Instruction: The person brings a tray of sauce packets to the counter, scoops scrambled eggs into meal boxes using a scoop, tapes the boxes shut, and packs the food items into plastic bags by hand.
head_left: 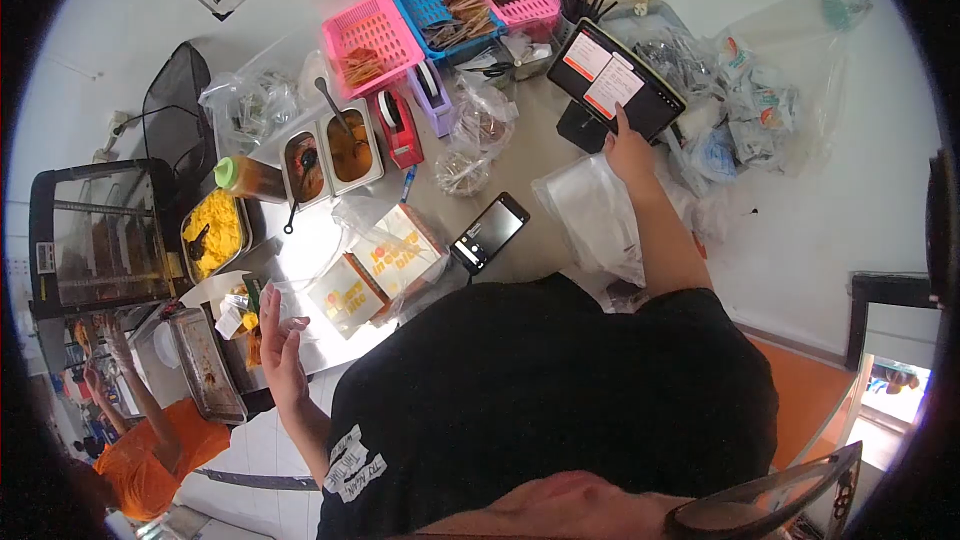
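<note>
My right hand (630, 152) reaches up to a tablet (655, 112) on a black stand, its index finger stretched onto the lit screen and nothing held. Beneath that forearm lie clear plastic bags (590, 215). My left hand (283, 352) is raised at the counter's front left, fingers extended and holding nothing. Nearest to it are small packets (237, 315) and two white printed boxes (345, 295) partly inside plastic. A phone (490, 232) with its screen on lies between my hands.
Sauce trays (352, 147), a tray of yellow food (215, 230) and a green-capped bottle (250, 180) stand at left. Tape dispensers (400, 130) and baskets (372, 35) line the back. A co-worker in an orange shirt (150, 465) stands at lower left by a glass display case (110, 240).
</note>
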Available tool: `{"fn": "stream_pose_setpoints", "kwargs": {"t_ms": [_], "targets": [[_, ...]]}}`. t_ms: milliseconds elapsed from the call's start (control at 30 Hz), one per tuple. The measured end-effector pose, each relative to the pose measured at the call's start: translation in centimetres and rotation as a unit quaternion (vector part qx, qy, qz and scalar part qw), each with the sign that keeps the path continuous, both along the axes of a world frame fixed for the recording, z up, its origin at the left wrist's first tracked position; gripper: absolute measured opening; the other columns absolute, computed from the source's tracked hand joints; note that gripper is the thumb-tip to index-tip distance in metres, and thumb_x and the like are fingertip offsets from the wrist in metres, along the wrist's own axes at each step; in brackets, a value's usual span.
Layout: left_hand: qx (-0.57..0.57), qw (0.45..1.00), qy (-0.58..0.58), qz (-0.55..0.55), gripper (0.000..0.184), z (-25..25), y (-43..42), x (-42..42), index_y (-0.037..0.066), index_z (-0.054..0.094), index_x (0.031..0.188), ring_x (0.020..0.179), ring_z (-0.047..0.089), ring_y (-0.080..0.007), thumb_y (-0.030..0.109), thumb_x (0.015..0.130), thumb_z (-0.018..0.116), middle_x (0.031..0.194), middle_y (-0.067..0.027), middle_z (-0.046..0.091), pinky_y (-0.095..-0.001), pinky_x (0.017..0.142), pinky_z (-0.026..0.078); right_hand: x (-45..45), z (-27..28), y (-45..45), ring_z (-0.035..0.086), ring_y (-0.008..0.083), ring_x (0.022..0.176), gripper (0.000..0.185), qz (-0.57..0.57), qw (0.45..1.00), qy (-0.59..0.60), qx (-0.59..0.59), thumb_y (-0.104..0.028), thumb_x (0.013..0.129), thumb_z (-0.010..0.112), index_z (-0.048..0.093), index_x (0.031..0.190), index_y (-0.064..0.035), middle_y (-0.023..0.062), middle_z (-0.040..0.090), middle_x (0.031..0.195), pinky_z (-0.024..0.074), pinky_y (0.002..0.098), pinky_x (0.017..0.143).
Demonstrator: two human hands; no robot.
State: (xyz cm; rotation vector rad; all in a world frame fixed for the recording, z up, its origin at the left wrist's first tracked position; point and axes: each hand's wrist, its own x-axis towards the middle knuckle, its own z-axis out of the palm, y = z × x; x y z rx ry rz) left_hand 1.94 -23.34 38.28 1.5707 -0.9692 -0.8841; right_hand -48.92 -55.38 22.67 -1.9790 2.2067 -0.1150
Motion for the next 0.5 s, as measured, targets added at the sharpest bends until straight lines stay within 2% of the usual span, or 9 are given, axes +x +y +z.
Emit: {"fn": "stream_pose_setpoints", "kwargs": {"t_ms": [67,167,367,467,500], "targets": [[0.001,1.000,0.002,0.006,0.058,0.2,0.0,-0.1,0.000,0.043,0.140,0.123,0.045,-0.0164,-0.001,0.082,0.050,0.155,-0.0143,0.026,-0.0306,0.093,0.045,0.3,0.2,0.3,0.067,0.0367,0.077,0.066,0.006,1.000,0.008,0.003,-0.026,0.091,0.053,0.023,0.149,-0.0167,0.0195,0.067,0.087,0.0529,0.0494,0.070],[-0.007,1.000,0.015,0.010,0.058,-0.2,0.1,0.2,0.001,0.043,0.140,0.122,0.046,-0.0165,-0.001,0.083,0.050,0.154,-0.0143,0.026,-0.0304,0.092,0.045,0.6,0.3,0.4,0.067,0.0365,0.078,0.067,0.006,1.000,0.002,0.014,-0.027,0.091,0.053,0.022,0.149,-0.0171,0.0193,0.067,0.087,0.0531,0.0492,0.071],[-0.014,1.000,0.017,0.017,0.057,-0.3,0.0,0.5,0.001,0.044,0.140,0.124,0.045,-0.0171,-0.001,0.084,0.050,0.155,-0.0149,0.026,-0.0304,0.092,0.045,0.9,-0.2,0.4,0.067,0.0366,0.079,0.068,0.006,1.000,0.022,0.019,-0.026,0.089,0.055,0.024,0.149,-0.0186,0.0195,0.068,0.087,0.0528,0.0487,0.071],[-0.010,1.000,0.007,0.003,0.057,-0.6,0.0,1.0,0.002,0.044,0.140,0.128,0.042,-0.0180,0.000,0.084,0.051,0.155,-0.0154,0.025,-0.0303,0.092,0.045,0.8,-0.8,0.3,0.067,0.0366,0.079,0.068,0.007,1.000,0.019,0.011,-0.026,0.089,0.056,0.025,0.148,-0.0181,0.0191,0.068,0.086,0.0529,0.0485,0.071],[-0.003,1.000,0.007,0.005,0.057,-0.6,0.0,1.1,0.001,0.043,0.140,0.132,0.037,-0.0188,0.003,0.084,0.051,0.155,-0.0138,0.026,-0.0310,0.095,0.042,0.8,-0.9,0.2,0.067,0.0367,0.079,0.068,0.007,1.000,0.017,0.014,-0.026,0.089,0.056,0.025,0.148,-0.0181,0.0190,0.068,0.086,0.0529,0.0486,0.071]]}}
